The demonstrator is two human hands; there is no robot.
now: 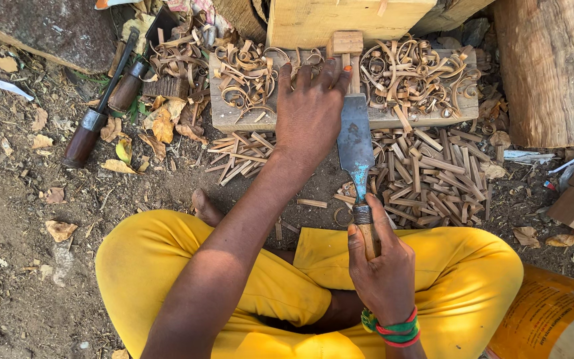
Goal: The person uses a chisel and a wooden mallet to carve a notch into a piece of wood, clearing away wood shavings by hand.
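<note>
— Head view: where is the wood strip?
— The thin wood strip (354, 72) stands on the wooden block (234, 116), pinned under the left hand (310, 113), fingers closed on it.
— And the other hand?
— The right hand (383, 269) grips the handle of the broad blade (355, 143), whose tip lies against the strip, just beside the left fingers; curled shavings (413, 76) lie around

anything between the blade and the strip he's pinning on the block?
Nothing visible. The blade lies right beside the thin strip, which the left hand pins to the wooden block; right hand grips the handle.
</note>
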